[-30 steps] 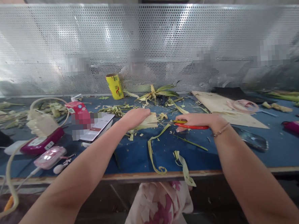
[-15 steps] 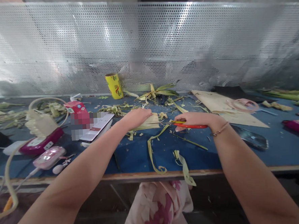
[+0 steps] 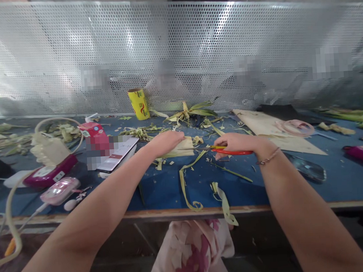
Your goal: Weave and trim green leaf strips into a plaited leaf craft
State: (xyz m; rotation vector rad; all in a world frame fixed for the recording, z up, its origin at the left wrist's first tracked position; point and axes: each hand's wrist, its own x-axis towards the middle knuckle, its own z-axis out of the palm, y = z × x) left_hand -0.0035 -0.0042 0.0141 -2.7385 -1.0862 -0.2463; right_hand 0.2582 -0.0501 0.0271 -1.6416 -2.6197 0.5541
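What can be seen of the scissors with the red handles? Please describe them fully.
The scissors have red handles, plastic by their look, with a yellow patch near the pivot and thin metal blades. The right hand grips the handles and hides most of them. They lie almost level, low over the blue table, blades pointing left to the pale leaf piece held by the left hand. Whether the blades are open is unclear.

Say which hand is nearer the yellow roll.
Left. The left hand, holding a leaf piece, rests in front of the yellow roll; the right hand, gripping scissors, is farther right.
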